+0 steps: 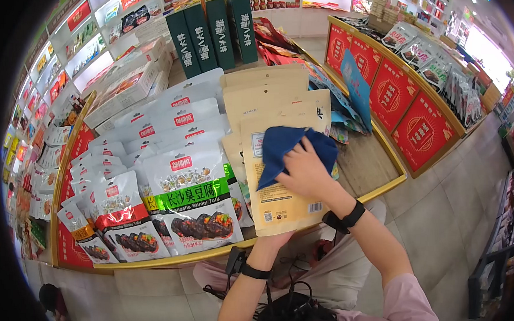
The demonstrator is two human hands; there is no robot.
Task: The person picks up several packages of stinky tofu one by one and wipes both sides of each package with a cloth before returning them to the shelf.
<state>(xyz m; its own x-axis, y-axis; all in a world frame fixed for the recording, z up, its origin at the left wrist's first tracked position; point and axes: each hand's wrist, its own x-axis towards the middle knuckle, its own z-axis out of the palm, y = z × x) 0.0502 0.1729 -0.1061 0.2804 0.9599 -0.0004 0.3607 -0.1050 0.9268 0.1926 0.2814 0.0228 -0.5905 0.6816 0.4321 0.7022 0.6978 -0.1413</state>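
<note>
A tan paper-look food pouch [266,210] with a printed back label and barcode is propped up in front of me. My left hand [277,239] holds the pouch at its bottom edge, with the fingers hidden behind it. My right hand [306,170] presses a dark blue cloth [326,145] against the upper part of the pouch, fingers bent over the fabric. Right behind stand more tan pouches [261,76]. Close by on the left, a white pouch of Changsha stinky tofu [199,207] leans among several similar packs.
The gold-edged display table [377,193] also holds dark green boxes [219,36], white boxes [127,90] and blue packs [353,93]. Another red-panelled stand [413,110] is across the aisle to the right. Stocked shelves line the left wall.
</note>
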